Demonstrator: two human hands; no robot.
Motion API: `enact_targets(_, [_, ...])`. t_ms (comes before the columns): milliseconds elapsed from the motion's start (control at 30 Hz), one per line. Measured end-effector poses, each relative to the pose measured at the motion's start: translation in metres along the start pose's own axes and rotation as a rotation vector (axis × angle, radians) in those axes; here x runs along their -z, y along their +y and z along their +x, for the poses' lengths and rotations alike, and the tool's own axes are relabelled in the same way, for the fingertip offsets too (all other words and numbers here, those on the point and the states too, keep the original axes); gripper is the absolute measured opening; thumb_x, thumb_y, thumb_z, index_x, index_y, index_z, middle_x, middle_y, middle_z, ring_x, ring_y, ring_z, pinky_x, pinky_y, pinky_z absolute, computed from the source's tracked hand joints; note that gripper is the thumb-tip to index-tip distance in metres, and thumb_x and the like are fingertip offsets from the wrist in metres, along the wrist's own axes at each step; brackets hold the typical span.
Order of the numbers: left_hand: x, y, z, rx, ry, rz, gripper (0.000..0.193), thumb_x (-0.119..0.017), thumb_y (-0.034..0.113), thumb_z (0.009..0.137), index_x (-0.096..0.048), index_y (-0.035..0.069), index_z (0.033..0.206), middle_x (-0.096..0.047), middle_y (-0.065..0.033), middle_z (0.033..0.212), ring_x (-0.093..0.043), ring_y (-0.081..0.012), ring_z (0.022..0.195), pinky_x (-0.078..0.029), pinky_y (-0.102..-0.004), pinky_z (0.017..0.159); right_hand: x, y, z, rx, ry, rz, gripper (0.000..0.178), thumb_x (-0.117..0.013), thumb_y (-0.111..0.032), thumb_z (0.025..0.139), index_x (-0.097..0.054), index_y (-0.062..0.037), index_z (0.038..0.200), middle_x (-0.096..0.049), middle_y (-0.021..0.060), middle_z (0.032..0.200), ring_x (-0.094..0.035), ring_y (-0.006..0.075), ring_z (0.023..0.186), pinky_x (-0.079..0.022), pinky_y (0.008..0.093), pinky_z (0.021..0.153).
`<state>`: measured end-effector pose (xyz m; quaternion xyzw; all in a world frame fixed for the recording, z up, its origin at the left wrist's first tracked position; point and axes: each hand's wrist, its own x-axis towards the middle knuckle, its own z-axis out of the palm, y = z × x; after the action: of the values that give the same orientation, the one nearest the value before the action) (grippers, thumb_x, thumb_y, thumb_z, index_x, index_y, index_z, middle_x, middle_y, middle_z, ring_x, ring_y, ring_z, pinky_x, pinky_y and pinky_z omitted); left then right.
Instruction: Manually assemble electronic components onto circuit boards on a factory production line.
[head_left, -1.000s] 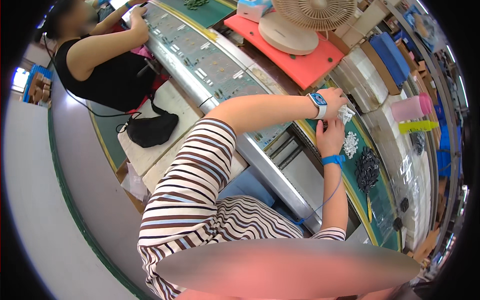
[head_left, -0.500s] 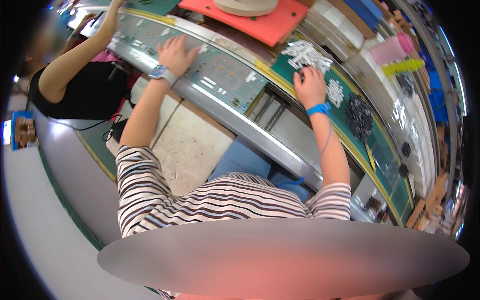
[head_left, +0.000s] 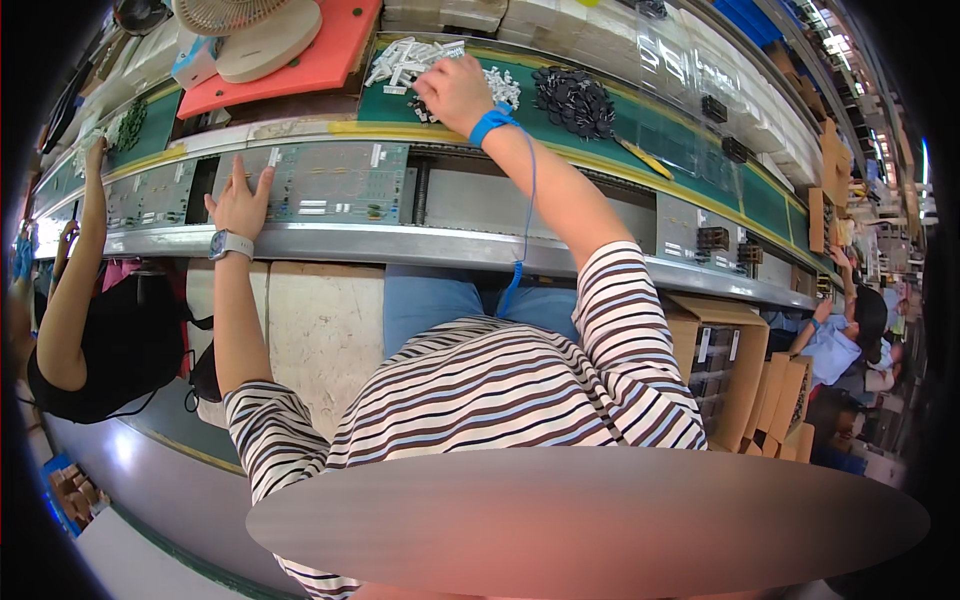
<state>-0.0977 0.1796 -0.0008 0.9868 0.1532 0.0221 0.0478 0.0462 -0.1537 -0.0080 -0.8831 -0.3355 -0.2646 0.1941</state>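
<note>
My left hand point(head_left: 240, 208) lies with its fingers spread at the left end of a circuit board point(head_left: 335, 180) on the metal conveyor rail. Long white parts and small components stand on that board. Beyond the rail, my right hand point(head_left: 458, 97) reaches over a green mat with bent fingers drawn together at a heap of long white parts point(head_left: 400, 65). Its fingertips are partly hidden, so whatever they hold cannot be made out. Small dark pieces point(head_left: 424, 110) lie just below those fingers. A blue wrist strap point(head_left: 493, 122) with a cord circles my right wrist.
Small white parts point(head_left: 503, 88) and a heap of black disc-shaped parts point(head_left: 576, 103) lie right of my hand, near a yellow pen-like tool point(head_left: 645, 157). A fan point(head_left: 245, 30) stands on red foam point(head_left: 290, 85). A co-worker's arm point(head_left: 90, 210) reaches over the line at left.
The view has turned, so the line now runs nearly level across it. My right hand stays at the white parts, its fingers now drawn together; my left hand stays spread at the board.
</note>
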Motion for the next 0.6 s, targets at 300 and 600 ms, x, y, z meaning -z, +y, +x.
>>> enact_targets(300, [-0.001,0.061,-0.039,-0.176,0.054,-0.091,0.07,-0.039,0.058,0.084,-0.031,0.011,0.135,-0.054,-0.018,0.119,-0.047,-0.03,0.116,-0.017,-0.0592,0.101,0.065,0.059,-0.065,-0.071,-0.133,-0.266,0.008,-0.058,-0.019,0.076,-0.063,-0.015,0.079,-0.059,0.0068,0.078,-0.057,0.0271,0.077,-0.04,0.0435,0.08])
enact_targets(600, [0.02,0.134,-0.057,-0.471,0.183,-0.109,0.047,-0.055,0.043,0.08,-0.054,0.009,0.113,-0.06,-0.0121,0.105,-0.053,-0.0302,0.103,-0.027,-0.0546,0.096,0.058,0.062,-0.079,-0.029,-0.177,-0.239,0.008,-0.056,-0.014,0.078,-0.061,-0.0128,0.084,-0.055,0.006,0.076,-0.056,0.026,0.08,-0.04,0.0423,0.082])
